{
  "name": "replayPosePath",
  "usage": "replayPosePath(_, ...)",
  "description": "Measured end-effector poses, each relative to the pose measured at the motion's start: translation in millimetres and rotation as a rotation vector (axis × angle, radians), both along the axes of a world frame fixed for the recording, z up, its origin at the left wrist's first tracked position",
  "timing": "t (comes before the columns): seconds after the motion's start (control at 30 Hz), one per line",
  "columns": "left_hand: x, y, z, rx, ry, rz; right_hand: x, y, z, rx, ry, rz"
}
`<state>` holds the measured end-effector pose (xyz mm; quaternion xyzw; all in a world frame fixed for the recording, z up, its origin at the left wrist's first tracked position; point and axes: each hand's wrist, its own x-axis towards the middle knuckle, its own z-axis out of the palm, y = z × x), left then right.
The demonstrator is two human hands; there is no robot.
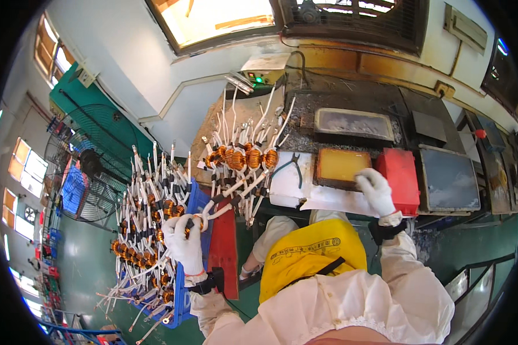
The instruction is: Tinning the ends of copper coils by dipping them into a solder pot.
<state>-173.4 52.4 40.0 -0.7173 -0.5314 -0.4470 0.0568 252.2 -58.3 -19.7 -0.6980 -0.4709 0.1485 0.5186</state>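
Note:
My left hand [185,244], in a white glove, is closed around a copper-wound coil [189,227] above a blue crate [185,293]. Thick white leads [236,198] with black sleeves run from beside that hand toward the bench. Many similar coils with white leads [133,253] fill the crate. My right hand [376,191], also gloved, hovers by the right edge of a shallow tray of yellow material [344,165]. Its fingers are loosely bent and apart, with nothing visible in them. A red box [398,181] stands beside it.
Several coils [244,157] lie at the bench's left end. Pliers [290,169] rest on white paper [339,199]. Behind are a rectangular pan with a silvery surface [354,125] and a control box with a green light [263,72]. A large fan [89,164] stands left; a grey plate [450,178] lies right.

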Motion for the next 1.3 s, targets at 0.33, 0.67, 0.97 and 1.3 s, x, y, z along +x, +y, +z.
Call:
replayPosePath(0.33,-44.1,15.7,31.4,0.219,0.166,0.224,-26.1,-20.4,-4.0,-0.252,0.009,0.234)
replayPosePath(0.67,-45.5,7.7,30.7,0.130,0.108,0.274,-36.3,-13.4,-2.6,-0.247,-0.018,0.280)
replayPosePath(0.97,-94.0,9.5,-19.6,-0.088,0.185,0.480,-17.5,-34.8,-21.7,-0.212,-0.079,0.220)
replayPosePath(1.3,-68.9,6.0,63.0,0.266,-0.098,0.337,-27.4,-22.8,-16.8,-0.210,0.023,0.245)
